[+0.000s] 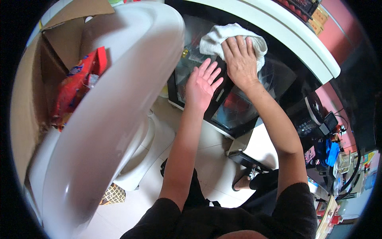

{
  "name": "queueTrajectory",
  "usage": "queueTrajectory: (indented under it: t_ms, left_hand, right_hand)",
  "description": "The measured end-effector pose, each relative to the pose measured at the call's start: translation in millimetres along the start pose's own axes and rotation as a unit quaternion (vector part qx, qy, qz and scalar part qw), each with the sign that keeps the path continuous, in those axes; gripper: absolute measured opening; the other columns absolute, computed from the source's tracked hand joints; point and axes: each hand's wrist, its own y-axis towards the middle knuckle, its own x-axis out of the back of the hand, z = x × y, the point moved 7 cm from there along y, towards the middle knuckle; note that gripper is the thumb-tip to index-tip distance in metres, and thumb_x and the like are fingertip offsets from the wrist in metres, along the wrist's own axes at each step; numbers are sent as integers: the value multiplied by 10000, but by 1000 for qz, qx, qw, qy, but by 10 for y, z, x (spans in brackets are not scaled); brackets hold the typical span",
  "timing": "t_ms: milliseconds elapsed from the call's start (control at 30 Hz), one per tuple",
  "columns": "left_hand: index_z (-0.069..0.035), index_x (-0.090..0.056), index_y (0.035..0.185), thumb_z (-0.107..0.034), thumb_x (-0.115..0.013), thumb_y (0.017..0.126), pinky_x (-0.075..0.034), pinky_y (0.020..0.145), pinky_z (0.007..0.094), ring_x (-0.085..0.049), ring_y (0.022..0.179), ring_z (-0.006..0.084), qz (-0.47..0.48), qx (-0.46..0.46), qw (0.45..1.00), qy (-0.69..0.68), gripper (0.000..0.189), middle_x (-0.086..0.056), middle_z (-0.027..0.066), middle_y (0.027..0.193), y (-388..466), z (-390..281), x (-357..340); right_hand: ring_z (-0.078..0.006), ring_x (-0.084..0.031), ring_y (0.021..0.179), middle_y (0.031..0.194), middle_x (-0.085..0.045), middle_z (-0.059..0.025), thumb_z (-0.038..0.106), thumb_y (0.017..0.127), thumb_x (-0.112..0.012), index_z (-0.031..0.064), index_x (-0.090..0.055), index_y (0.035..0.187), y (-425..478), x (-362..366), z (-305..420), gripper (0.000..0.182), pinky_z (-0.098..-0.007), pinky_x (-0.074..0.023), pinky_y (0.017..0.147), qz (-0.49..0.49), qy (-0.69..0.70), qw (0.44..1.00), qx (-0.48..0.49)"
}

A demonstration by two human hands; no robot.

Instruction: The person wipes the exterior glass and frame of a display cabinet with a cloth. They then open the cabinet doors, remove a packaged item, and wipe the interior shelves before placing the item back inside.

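My right hand lies flat on a crumpled white cloth, pressing it against the glass front of a black cabinet. Part of the cloth is hidden under the palm and fingers. Lower and to the left, my left hand is held in front of the cabinet's glass doors, empty, its palm turned up and fingers spread. Through the glass door some red and blue items show dimly.
A white curved tabletop fills the left side, with a cardboard box and a red packet on it. The cabinet's white top juts out above. To the right stands a black appliance. A patterned bag sits on the tiled floor.
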Motion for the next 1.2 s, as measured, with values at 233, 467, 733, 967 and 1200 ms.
queueTrajectory:
  t_ms: [233, 467, 733, 967, 1200]
  left_hand:
    - [-91, -263, 1508, -525, -400, 969, -147, 1155, 552, -158, 1457, 367, -62, 33, 997, -40, 705, -206, 194, 1570, 43, 28, 380]
    - [-109, -260, 1511, -547, -430, 955, -149, 1152, 534, -162, 1456, 362, -78, 49, 996, -18, 727, -183, 195, 1575, 4, 91, 449]
    - [-108, -308, 1493, -547, -436, 954, -190, 1143, 536, -203, 1439, 357, -105, 71, 992, -28, 707, -222, 181, 1562, 37, 250, 499]
    - [-74, -377, 1434, -507, -405, 988, -279, 1116, 507, -337, 1368, 358, -260, 75, 962, -34, 622, -360, 192, 1473, -63, 331, 776]
    - [-79, -291, 1474, -423, -443, 977, -196, 1136, 456, -347, 1338, 313, -445, -57, 893, 40, 624, -386, 139, 1417, -343, -145, 1266]
  right_hand:
    - [-238, -429, 1296, 1307, -502, -90, 127, 797, -545, 16, -544, 1254, 1011, -101, 269, 470, -371, -401, 1049, -98, -28, 990, 93]
    - [-266, -405, 1322, 1332, -489, -99, 84, 778, -565, 20, -523, 1259, 882, -20, 209, 488, -414, -320, 1117, -24, 23, 995, 93]
    - [-295, -401, 1311, 1306, -500, -124, 107, 741, -609, -8, -536, 1247, 339, 336, -171, 524, -453, -227, 1162, -10, -28, 999, 24]
    - [-247, -482, 1236, 1290, -536, -109, 181, 723, -676, 53, -612, 1151, 1436, -358, 473, 452, -363, -397, 1031, -123, 29, 984, 129]
    - [-380, -639, 948, 1018, -632, -230, 46, 790, -594, 17, -425, 1312, 1320, -1362, 1176, 549, -425, -525, 759, 102, 304, 947, 29]
